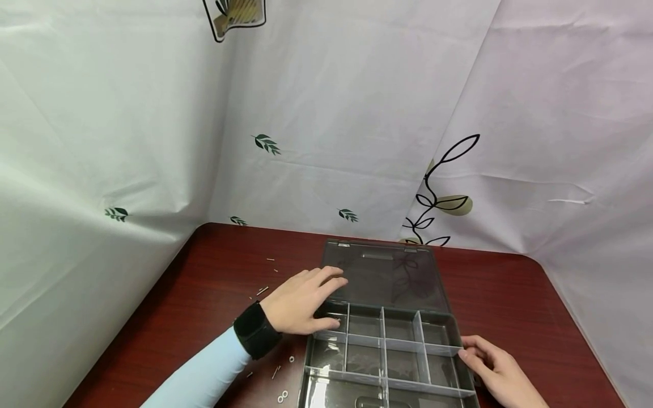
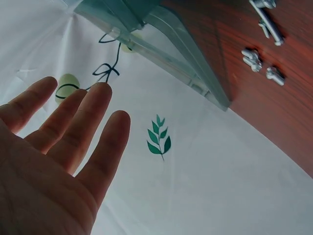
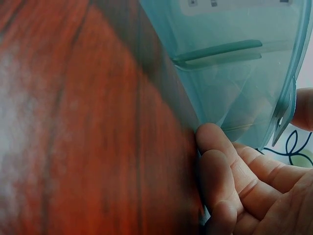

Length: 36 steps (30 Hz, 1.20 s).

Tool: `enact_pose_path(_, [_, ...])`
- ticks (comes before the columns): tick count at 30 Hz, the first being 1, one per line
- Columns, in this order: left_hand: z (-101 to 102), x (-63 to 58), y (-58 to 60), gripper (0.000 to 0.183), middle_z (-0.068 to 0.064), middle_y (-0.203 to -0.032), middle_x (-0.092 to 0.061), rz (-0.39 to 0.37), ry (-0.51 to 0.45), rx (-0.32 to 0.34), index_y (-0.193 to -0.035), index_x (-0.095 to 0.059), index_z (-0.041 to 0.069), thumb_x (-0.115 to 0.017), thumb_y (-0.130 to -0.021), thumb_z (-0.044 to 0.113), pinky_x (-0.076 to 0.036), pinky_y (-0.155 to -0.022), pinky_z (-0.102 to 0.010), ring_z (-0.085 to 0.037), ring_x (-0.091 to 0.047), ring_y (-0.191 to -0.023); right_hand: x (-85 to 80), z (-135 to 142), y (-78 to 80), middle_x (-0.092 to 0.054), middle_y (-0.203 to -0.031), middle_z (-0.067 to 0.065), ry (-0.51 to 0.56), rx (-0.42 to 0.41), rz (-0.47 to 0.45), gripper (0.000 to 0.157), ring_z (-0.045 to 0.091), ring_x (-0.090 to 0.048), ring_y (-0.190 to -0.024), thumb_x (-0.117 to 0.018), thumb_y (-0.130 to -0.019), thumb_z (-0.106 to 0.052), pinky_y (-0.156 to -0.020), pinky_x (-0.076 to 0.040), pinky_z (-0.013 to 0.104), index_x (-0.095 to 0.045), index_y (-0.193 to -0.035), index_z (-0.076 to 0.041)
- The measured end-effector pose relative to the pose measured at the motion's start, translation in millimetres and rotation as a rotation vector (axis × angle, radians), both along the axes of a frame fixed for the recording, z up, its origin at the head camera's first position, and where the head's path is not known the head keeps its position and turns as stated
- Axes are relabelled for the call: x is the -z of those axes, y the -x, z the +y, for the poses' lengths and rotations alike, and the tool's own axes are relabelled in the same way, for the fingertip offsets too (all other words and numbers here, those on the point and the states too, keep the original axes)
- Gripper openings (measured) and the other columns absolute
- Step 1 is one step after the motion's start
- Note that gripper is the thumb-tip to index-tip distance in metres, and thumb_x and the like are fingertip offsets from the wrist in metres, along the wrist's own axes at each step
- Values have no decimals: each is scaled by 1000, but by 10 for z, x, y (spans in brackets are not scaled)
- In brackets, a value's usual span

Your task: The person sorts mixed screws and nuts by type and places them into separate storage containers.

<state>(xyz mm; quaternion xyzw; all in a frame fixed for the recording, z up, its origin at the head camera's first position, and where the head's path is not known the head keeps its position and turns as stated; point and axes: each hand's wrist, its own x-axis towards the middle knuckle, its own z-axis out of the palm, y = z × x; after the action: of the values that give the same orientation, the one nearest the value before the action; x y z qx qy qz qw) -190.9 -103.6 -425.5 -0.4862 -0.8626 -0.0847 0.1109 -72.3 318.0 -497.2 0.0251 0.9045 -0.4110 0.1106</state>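
Note:
A smoky grey compartment box (image 1: pixel 306 385) lies with its lid (image 1: pixel 385 275) folded back flat on the table. Over the box's far left corner, by the lid hinge, hovers my left hand (image 1: pixel 301 300); in the left wrist view its fingers (image 2: pixel 80 132) are extended and the palm shows nothing held. My right hand (image 1: pixel 502 371) grips the box's right side wall, thumb at the rim. Its fingers (image 3: pixel 215 171) curl against the lower edge of the box in the right wrist view. The dividers (image 1: pixel 384 345) form several compartments; a tiny item may lie near the left thumb.
Several small screws (image 1: pixel 262 290) are scattered on the dark red table (image 1: pixel 240 249) left of the box, with small ring-shaped nuts (image 1: pixel 283 396) nearer the front. White patterned cloth (image 1: pixel 326 113) hangs behind and beside the table.

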Motion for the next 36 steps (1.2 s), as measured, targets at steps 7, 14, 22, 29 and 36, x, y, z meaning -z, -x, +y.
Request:
enact_pose_path(7, [-108,17,134,75,-5,-148,-45,-43,6,-71,-147,-48,14,-58,-88,59,-43,-100,-37,-17,-52,-123,5,1,2,-63,-96,1,-3,-1,0,55,4,-54,-78,-52,-99,-41,-68,-43,27,-56,-134,0])
enact_pose_path(14, [-257,100,317,73,-2,-142,-49,-48,23,-139,-145,-51,13,-56,-89,59,-45,-95,-34,-13,-54,-119,5,4,5,-63,-97,2,-5,4,-19,56,4,-54,-78,-51,-99,-42,-68,-43,27,-56,-135,0])
enact_pose_path(22, [-386,264,488,60,-2,-130,-55,-72,34,-179,-137,-58,13,-61,-90,50,-48,-89,-36,-15,-57,-107,6,6,6,-63,-96,2,-10,5,-26,56,4,-53,-77,-51,-99,-42,-68,-43,27,-56,-135,0])
enact_pose_path(29, [-473,430,633,40,-1,-113,-57,-42,53,-187,-124,-65,14,-64,-89,35,-49,-80,-34,-15,-56,-93,11,4,5,-63,-95,1,-21,7,-19,55,4,-53,-78,-51,-99,-42,-68,-43,27,-56,-135,-1])
enact_pose_path(36, [-512,568,700,21,5,-96,-53,-18,44,-189,-106,-68,19,-67,-86,26,-48,-74,-31,-11,-52,-82,24,-6,4,-62,-93,1,-20,9,-3,54,5,-52,-76,-51,-99,-42,-67,-41,27,-57,-134,-1])
